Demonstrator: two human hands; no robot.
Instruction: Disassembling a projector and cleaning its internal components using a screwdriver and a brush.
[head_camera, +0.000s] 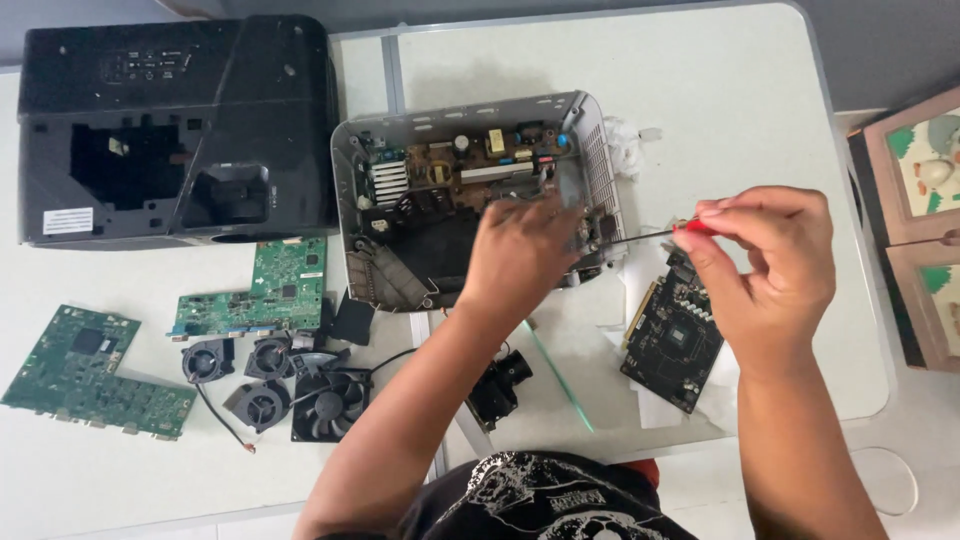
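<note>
An opened grey device chassis (590, 125) sits in the middle of the white table, its brown power board (470, 160) exposed. My left hand (515, 255) rests inside the chassis on its lower right part, fingers bent on the inner parts. My right hand (765, 265) pinches a red-handled screwdriver (690, 228) whose thin shaft points left to the chassis's right wall. What the left hand grips, if anything, is hidden.
A black top cover (170, 130) lies at the far left. Two green circuit boards (270, 290) (85, 370), several small black fans (290, 385), a lens block (500, 385), a green stick (560, 375) and a dark circuit board (670, 335) lie near me. Framed pictures (915, 220) stand at right.
</note>
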